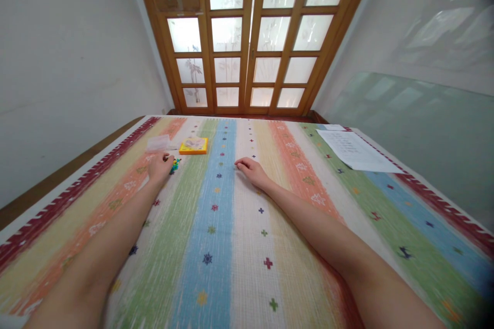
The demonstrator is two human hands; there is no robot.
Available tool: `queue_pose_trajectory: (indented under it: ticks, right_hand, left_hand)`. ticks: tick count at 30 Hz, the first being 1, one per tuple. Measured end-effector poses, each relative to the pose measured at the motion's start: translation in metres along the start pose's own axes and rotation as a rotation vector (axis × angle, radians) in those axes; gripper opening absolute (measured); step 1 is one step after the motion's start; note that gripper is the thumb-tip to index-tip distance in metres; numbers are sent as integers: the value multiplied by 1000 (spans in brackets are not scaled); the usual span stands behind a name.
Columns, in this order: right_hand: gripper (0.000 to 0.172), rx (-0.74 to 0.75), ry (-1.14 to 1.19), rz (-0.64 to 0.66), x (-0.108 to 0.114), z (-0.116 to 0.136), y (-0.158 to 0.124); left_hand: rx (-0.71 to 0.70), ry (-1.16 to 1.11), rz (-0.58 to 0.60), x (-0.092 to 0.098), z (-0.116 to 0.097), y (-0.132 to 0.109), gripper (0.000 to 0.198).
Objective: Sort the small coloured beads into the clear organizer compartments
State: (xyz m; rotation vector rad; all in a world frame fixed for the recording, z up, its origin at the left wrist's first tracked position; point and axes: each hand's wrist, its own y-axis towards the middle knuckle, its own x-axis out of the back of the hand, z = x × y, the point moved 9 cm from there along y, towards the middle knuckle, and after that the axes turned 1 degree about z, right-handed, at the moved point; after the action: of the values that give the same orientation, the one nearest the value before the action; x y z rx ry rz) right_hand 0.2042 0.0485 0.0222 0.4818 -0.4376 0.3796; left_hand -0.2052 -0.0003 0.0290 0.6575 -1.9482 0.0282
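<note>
My left hand (159, 166) rests on the striped tablecloth (193, 216) with its fingers curled. Right beside its fingertips lies a small heap of green, blue and yellow pieces (175, 166), partly covered by the hand. What the curled fingers hold, if anything, is hidden. Just behind them are a clear plastic box or lid (158, 143) and a flat yellow-orange box (193, 145) with a picture on top. My right hand (251, 170) is over the middle of the cloth, thumb and fingers drawn together; anything between them is too small to make out.
Printed white paper sheets (355, 150) lie at the table's right side. Beyond the far edge stands a wooden door (250, 54) with frosted panes. A pale green glass panel (417, 128) leans against the right wall. A white wall (77, 36) runs along the left.
</note>
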Motion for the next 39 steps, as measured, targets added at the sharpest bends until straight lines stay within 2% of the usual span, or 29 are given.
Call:
queue_pose_trajectory:
  ticks: [3, 8, 13, 18, 25, 33, 39]
  right_hand:
    - [21, -5, -22, 8, 0, 2, 0]
    - [19, -35, -21, 0, 0, 3, 1]
    - [17, -60, -7, 1, -1, 2, 0]
    - [16, -45, 3, -2, 0, 2, 0]
    - [16, -51, -12, -3, 0, 3, -1]
    - [19, -35, -17, 8, 1, 4, -2]
    - [22, -25, -38, 22, 0, 2, 0]
  left_hand:
    - [-7, 5, -22, 1, -3, -3, 46]
    - [-194, 162, 24, -17, -27, -7, 53]
    - [-271, 252, 25, -29, -33, 0, 51]
    - [-242, 235, -21, -29, -33, 11, 40]
    - [-236, 200, -49, -23, -35, 3, 34]
    - [-215, 118, -9, -23, -32, 0, 38]
    - [-243, 102, 67, -26, -38, -2, 41]
